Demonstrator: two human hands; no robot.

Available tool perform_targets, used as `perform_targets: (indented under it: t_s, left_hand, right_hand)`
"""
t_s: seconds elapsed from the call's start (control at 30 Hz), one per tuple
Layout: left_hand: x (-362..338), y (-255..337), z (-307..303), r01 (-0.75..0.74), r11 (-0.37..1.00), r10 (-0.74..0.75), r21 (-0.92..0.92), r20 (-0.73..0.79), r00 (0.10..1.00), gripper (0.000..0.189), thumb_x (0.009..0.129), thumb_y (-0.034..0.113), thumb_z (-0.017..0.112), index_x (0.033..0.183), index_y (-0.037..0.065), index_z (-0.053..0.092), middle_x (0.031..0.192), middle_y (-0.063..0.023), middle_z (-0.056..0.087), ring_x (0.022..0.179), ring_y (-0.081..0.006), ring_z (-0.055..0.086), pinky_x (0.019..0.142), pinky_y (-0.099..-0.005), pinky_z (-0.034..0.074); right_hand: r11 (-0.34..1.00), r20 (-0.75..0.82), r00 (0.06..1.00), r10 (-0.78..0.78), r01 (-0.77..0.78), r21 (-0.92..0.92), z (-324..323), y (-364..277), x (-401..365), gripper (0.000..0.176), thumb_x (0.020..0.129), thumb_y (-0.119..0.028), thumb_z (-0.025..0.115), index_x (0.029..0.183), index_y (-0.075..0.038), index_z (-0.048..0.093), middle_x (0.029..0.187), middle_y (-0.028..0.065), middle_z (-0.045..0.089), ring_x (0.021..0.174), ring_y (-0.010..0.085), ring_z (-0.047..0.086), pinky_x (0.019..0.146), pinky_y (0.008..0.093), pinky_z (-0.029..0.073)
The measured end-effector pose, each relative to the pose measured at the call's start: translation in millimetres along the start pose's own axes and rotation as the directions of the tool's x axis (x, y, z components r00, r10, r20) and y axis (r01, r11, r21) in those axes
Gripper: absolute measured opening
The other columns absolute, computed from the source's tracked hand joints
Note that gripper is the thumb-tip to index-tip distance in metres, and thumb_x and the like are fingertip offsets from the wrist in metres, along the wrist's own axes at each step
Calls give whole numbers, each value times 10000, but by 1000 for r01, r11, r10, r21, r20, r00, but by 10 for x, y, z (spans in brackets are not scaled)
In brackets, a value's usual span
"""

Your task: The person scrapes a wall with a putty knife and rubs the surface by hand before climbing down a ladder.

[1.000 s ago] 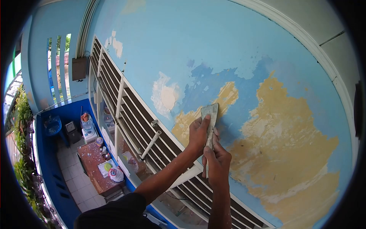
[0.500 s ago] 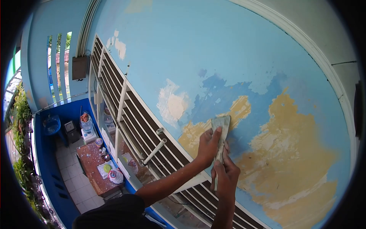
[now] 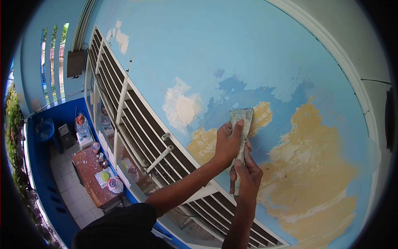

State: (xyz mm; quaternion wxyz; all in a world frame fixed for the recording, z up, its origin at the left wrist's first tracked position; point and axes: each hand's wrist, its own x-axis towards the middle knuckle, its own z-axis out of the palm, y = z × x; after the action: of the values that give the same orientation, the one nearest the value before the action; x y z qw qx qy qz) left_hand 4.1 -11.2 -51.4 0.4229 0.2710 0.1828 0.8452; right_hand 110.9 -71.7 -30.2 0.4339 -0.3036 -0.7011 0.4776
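Note:
A putty-smeared scraper with a wide flat blade is held against the light blue wall. My right hand is closed round its handle, lower down. Higher up, my left hand grips the blade's side, with the thumb pressed on its face. The blade's top edge lies over a darker blue peeled area, beside a yellowish bare patch. A larger yellowish patch spreads to the right of my hands. A whitish filled spot shows on the left.
White slatted vents run diagonally below the wall, with a short white pipe sticking out. Far below, a brown table carries bags and containers. A blue plastic stool stands by the blue low wall. White moulding edges the ceiling.
The scraper and both hands have moved up the wall, so the blade now reaches over the darker blue area. The camera view has shifted slightly; both hands keep their grip.

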Motion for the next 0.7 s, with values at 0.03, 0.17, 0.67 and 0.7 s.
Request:
perform_targets:
  t_s: [0.03,0.17,0.67,0.7]
  left_hand:
    - [16,47,24,-3,1000,3,-17,-5,1000,387,1068,350,509,967,-16,579,638,-88,642,498,-157,626,446,-286,496]
    - [-216,-132,-21,37,998,-40,44,57,998,382,1053,372,543,1010,-7,558,645,-97,644,514,-167,637,482,-297,532]
    - [103,42,113,-45,999,45,-5,35,998,406,1061,371,524,947,-14,588,632,-93,647,517,-158,642,468,-287,508]
    - [50,15,107,-32,999,32,-6,45,998,403,1052,376,543,948,-11,584,636,-95,647,516,-161,644,472,-291,519]
  right_hand:
    - [1000,-11,1000,3,-3,-15,-14,2,-35,570,931,-80,534,1479,53,448,646,8,518,469,51,430,349,210,344]
    - [998,-32,998,56,-57,-24,-57,-9,-194,536,957,-77,532,1476,37,462,645,15,521,480,55,444,362,215,350]
    - [1000,20,1000,3,-3,-9,-154,-100,-1,539,951,-75,535,1473,41,463,658,-1,516,528,47,460,370,210,369]
    - [1000,17,1000,6,-6,-7,-133,-116,-12,541,950,-74,536,1474,37,464,656,0,516,528,47,461,371,210,367]
